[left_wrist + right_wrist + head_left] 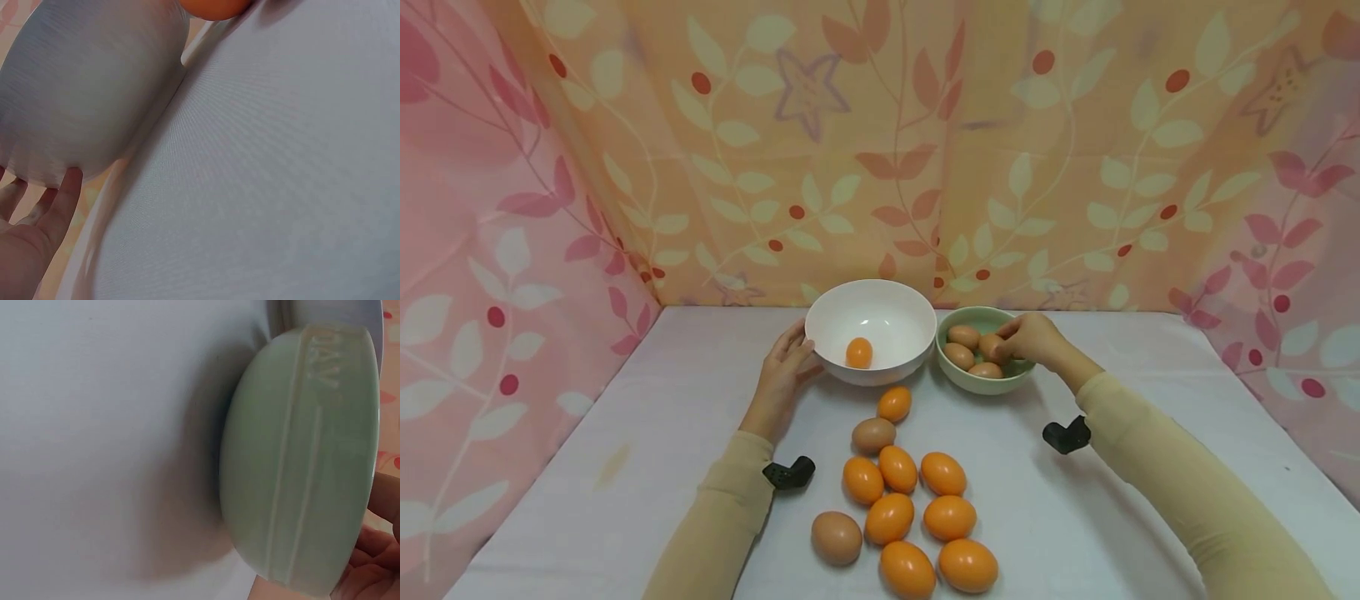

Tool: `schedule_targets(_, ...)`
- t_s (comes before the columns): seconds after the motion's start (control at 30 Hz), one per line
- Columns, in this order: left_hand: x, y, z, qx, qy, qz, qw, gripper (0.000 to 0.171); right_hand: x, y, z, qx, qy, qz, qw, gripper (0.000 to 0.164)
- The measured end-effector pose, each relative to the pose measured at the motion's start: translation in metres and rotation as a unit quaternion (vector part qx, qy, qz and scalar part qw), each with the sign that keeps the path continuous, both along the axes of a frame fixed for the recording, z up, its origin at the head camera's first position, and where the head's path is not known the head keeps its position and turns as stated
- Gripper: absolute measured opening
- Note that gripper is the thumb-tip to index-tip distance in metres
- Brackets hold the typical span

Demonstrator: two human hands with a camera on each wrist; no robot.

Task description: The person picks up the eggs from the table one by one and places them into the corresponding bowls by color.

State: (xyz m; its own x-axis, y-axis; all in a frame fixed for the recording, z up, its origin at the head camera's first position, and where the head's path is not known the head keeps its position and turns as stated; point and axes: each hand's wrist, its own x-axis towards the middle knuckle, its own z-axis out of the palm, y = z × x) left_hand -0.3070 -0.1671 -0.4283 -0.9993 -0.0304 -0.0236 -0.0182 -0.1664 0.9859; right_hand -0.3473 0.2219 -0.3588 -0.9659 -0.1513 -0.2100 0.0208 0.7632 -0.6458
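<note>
A white bowl with one orange egg inside stands near the back of the table. My left hand rests on the bowl's left side; in the left wrist view its extended fingers touch the outer wall. Right beside it is a green bowl holding several brown eggs. Over the green bowl's right rim reaches my right hand, pinching a brown egg inside. The right wrist view shows the bowl's outer wall hiding those fingertips.
In front of the bowls lie several orange eggs in a loose cluster. Two brown eggs are on the cloth too, one near the white bowl and another at the front left. A patterned curtain closes off the back and sides.
</note>
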Motion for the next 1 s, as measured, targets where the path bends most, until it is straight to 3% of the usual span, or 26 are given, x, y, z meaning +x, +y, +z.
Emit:
schedule_targets(0.4,-0.001,0.000,0.002,0.008,0.006,-0.005,0.9999,0.054,-0.013,-0.003,0.005,0.038,0.008,0.056,0.998,0.043)
schedule_targets(0.67,-0.002,-0.001,0.000,0.006,0.010,-0.003,0.9999,0.055,-0.015,-0.003,0.004,0.036,0.003,0.063,0.997,0.045)
schedule_targets(0.83,-0.001,-0.001,-0.001,0.008,0.008,-0.007,0.9999,0.054,-0.005,-0.002,0.002,0.007,0.034,0.025,0.999,0.048)
schedule_targets(1.0,0.000,-0.001,-0.002,0.003,0.005,-0.004,1.0000,0.052,0.015,-0.008,0.011,-0.085,0.080,-0.008,0.993,0.046)
